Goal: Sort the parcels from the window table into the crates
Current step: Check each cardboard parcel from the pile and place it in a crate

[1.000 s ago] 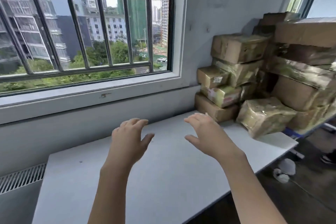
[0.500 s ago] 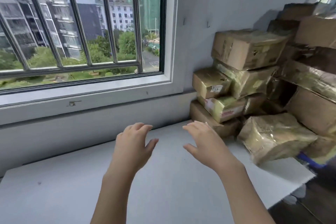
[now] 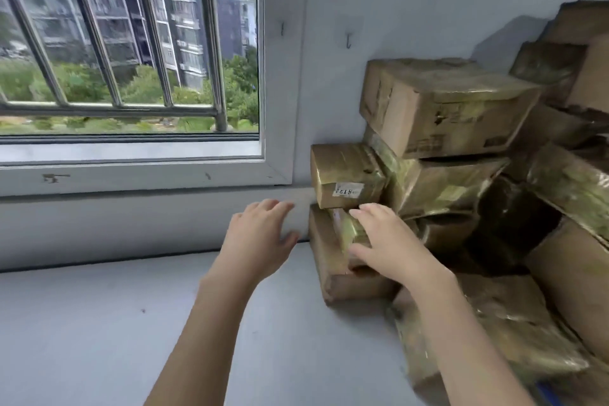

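Plainly little of the sorting was done in the head view: the parcels (image 3: 454, 148) stood heaped at the right end of the counter (image 3: 99, 323), against the wall beside the window (image 3: 131, 43), and no crates showed. The left hand (image 3: 260, 236) hovered spread and empty just left of the heap. The right hand (image 3: 385, 241) lay with loose fingers on a small taped parcel (image 3: 346, 227), touching it, not yet gripping. Every parcel was judged left to move.
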Demonstrator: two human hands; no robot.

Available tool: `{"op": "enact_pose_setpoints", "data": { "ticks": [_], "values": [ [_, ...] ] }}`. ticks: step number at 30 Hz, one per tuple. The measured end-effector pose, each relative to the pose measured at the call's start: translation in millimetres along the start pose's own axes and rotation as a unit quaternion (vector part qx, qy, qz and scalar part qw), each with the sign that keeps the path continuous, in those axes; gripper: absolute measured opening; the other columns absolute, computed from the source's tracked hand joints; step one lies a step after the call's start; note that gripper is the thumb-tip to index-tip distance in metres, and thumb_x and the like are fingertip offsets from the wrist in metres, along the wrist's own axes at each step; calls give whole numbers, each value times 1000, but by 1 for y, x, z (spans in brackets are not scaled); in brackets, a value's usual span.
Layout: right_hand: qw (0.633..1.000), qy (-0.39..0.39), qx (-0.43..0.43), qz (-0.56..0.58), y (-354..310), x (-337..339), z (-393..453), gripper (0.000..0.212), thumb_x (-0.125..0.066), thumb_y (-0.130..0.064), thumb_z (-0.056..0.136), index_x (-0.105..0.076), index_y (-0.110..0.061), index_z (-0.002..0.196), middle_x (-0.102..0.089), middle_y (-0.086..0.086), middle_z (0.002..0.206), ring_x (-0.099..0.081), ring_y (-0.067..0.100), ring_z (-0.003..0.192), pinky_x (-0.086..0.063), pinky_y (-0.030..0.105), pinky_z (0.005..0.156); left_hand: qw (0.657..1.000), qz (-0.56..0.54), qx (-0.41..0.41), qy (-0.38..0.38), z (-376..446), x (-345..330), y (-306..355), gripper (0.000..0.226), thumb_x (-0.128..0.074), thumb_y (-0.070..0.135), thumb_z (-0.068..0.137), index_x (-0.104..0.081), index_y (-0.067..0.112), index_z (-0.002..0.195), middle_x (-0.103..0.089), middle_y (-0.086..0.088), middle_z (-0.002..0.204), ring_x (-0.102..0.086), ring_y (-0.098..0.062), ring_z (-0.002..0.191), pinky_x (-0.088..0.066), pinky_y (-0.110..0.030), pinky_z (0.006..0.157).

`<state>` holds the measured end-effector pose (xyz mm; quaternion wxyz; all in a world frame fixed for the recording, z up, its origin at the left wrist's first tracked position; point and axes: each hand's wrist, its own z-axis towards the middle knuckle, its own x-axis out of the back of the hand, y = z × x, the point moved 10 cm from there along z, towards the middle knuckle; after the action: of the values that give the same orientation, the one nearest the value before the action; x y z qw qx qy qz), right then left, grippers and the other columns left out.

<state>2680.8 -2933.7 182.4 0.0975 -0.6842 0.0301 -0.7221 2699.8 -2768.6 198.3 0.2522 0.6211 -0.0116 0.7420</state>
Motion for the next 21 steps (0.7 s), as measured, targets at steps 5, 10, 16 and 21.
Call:
{"op": "enact_pose_setpoints", "data": {
  "ticks": [5, 10, 16, 21],
  "values": [
    [1000, -16, 22, 1, 33, 9, 40, 68, -50, -29, 97, -13, -14, 153, -12, 3, 159, -7, 19, 146, -11, 30, 117, 997, 70, 26, -31, 54, -18, 19, 60, -48, 44, 95, -26, 24, 147, -39, 2, 147, -37, -23, 133, -34, -38, 104],
    [1000, -28, 5, 9, 46, 3, 85, 77, -54, -19, 94, -6, -20, 154, 9, 5, 161, 9, 25, 148, -7, 39, 118, 991, 101, 46, -70, 106, -40, 23, 71, -54, 43, 93, -16, 24, 150, -43, -5, 143, -42, -30, 129, -37, -41, 100],
    [996, -47, -74, 10, 77, -10, 120, 82, -59, -14, 91, -7, -18, 153, 13, 21, 157, -7, 39, 145, -22, 42, 116, 975, -25, 113, -192, 147, -102, 10, 110, -67, 38, 86, 22, 18, 149, -43, -17, 143, -44, -35, 128, -38, -42, 104],
    [994, -51, -84, 39, 77, -16, 122, 80, -57, -13, 92, -6, -18, 153, 15, 23, 155, -11, 40, 142, -25, 40, 113, 961, -132, 144, -194, 147, -119, 13, 113, -67, 31, 88, 29, 15, 145, -38, -15, 149, -42, -30, 132, -34, -33, 105]
  ]
}}
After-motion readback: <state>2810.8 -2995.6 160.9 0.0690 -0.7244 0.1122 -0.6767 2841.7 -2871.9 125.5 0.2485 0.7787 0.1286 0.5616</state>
